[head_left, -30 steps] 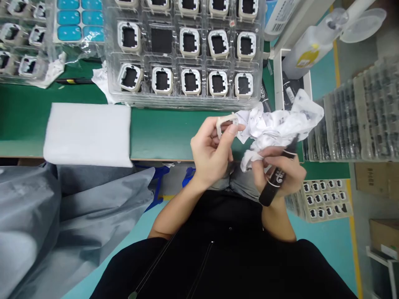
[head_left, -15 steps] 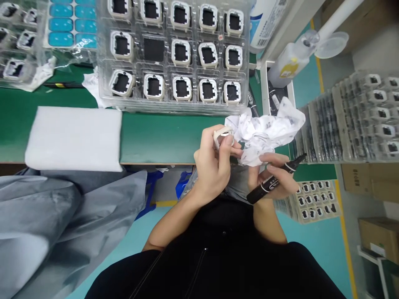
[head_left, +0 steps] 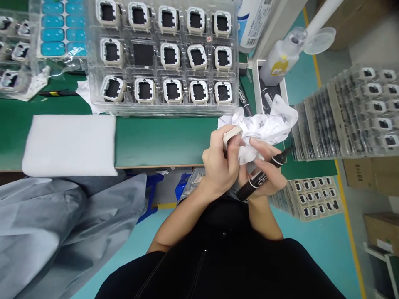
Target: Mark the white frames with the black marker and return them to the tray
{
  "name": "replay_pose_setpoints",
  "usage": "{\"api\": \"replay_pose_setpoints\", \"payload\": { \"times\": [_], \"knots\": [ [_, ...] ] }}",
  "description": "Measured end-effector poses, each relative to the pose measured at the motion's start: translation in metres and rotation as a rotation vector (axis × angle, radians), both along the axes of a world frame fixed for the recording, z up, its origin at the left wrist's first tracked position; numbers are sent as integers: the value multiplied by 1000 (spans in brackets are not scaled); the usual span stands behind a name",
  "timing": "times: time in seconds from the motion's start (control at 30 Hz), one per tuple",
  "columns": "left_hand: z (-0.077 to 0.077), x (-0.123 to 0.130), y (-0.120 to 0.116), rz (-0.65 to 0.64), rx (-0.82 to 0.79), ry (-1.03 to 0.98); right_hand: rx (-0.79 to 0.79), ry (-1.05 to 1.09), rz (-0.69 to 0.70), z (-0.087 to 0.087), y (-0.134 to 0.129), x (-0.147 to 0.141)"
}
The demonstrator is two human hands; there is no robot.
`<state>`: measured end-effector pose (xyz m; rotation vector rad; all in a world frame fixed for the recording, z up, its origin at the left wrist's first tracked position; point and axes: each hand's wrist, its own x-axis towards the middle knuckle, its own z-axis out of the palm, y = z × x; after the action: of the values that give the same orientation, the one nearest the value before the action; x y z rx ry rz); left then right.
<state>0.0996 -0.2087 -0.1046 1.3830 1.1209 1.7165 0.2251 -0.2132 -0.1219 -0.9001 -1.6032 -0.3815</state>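
Observation:
My left hand (head_left: pixel 220 168) is closed on a beige, rounded-square watch-case frame (head_left: pixel 231 134), tilted up between thumb and fingers. Close beside it, my right hand (head_left: pixel 270 179) grips a black marker pen (head_left: pixel 253 185) whose dark tip points up to the right. A crumpled white cloth (head_left: pixel 270 126) lies against the fingers of both hands; its lower end hangs by my right fingertips, and I cannot tell how firmly it is held. Beyond the hands, a clear plastic tray (head_left: pixel 162 109) carries rows of similar frames, with one bare pocket in the middle row.
White folded foam sheet (head_left: pixel 70 143) on the green table (head_left: pixel 158 143), left. A bottle (head_left: pixel 279 62) stands in a white box (head_left: pixel 258 77) at the right. Stacked trays (head_left: pixel 330 120) fill the right side. Someone in grey clothing (head_left: pixel 40 232) sits at the left.
The hands have come closer together. The frame has turned so its side shows more, and the marker has shifted left with my right hand. The view has moved slightly too.

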Motion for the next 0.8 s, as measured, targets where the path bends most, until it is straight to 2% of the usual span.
{"api": "replay_pose_setpoints", "payload": {
  "times": [0.17,0.27,0.37,0.57,0.67,0.8],
  "knots": [
    [13,-1,11,-31,-29,-49,-11,24,32,3,0,2],
    [17,-3,13,-6,-5,-93,12,43,-25,-1,-2,7],
    [10,-5,12,-6,11,-59,37,37,-68,-2,-4,9],
    [-14,-9,15,-32,84,62,-118,-14,0,11,-4,3],
    [-17,-8,17,4,120,70,-98,-37,-32,13,-5,1],
    [-13,-7,15,-24,76,53,-113,-48,-49,5,-9,-2]
  ]
}}
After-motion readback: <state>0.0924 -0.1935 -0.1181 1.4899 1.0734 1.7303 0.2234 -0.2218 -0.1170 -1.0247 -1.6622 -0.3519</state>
